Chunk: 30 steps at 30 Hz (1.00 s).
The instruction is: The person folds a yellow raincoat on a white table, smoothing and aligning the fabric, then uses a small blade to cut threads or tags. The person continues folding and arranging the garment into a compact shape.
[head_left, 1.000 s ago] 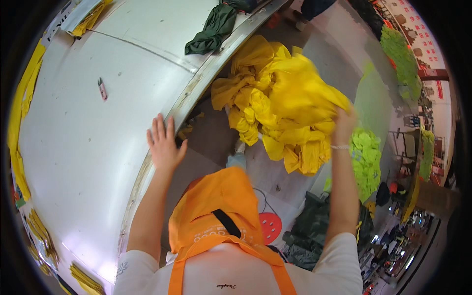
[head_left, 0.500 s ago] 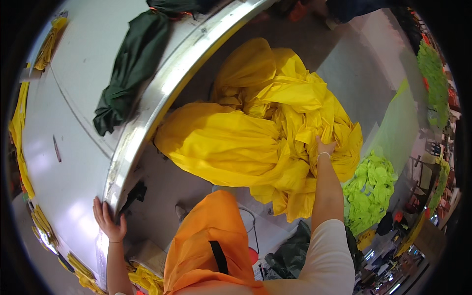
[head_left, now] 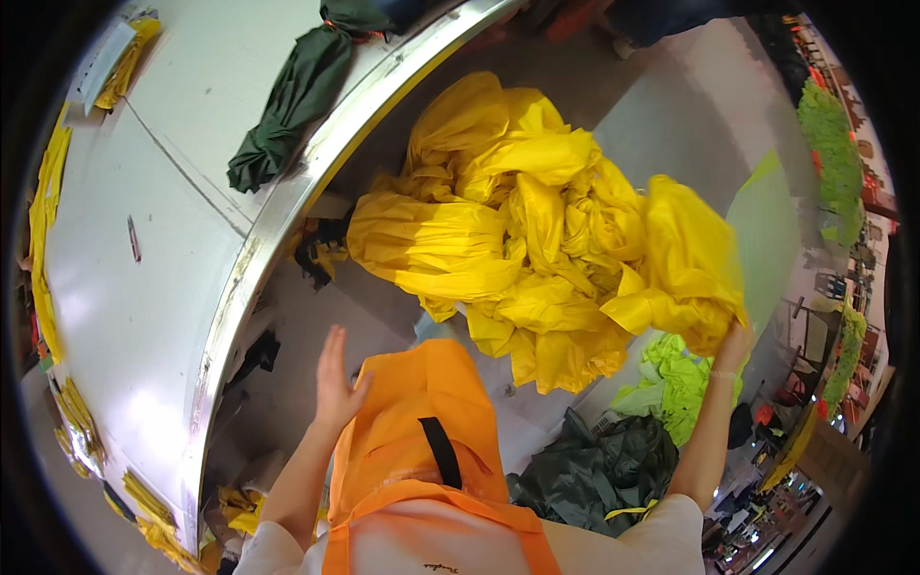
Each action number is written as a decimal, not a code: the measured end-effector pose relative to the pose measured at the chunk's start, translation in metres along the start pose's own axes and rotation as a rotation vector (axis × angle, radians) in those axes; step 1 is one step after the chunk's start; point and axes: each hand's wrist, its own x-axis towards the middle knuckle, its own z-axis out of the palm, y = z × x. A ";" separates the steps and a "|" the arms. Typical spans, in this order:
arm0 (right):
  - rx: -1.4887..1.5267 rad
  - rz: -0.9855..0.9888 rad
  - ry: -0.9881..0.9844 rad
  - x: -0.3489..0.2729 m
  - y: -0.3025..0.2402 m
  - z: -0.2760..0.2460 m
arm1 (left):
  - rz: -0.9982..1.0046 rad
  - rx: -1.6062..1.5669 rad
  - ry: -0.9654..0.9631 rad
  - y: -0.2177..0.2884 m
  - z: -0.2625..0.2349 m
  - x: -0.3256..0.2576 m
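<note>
A large heap of crumpled yellow fabric (head_left: pixel 537 211) lies below the table edge, in front of me. My right hand (head_left: pixel 732 347) is closed on a bunched end of this fabric and holds it out to the right of the heap. The part near that hand is slightly smeared by motion. My left hand (head_left: pixel 339 381) is raised beside my orange apron (head_left: pixel 412 402), with its fingers stretched out and nothing in it. It is apart from both the table and the heap.
A long pale table (head_left: pixel 172 201) with a metal edge fills the left side. On it lie a dark green bundle (head_left: pixel 297 101), a small pen-like object (head_left: pixel 133 238) and folded yellow pieces (head_left: pixel 77 422). Dark green fabric (head_left: pixel 604 470) and lime-green fabric (head_left: pixel 680 383) lie at right.
My left hand has left the table edge and moved right, in front of me. My right hand has drawn an end of the yellow fabric out to the right.
</note>
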 end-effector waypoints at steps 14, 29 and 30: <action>-0.049 -0.867 -1.822 -0.465 -0.342 0.082 | 0.104 -1.177 0.195 -0.004 -0.111 -0.097; 0.537 -1.133 -1.267 -0.581 -0.381 0.107 | -0.349 -1.324 1.061 -0.182 -0.198 -0.356; 0.477 -1.143 -1.131 -0.571 -0.376 0.110 | -0.202 -1.409 1.270 -0.181 -0.226 -0.382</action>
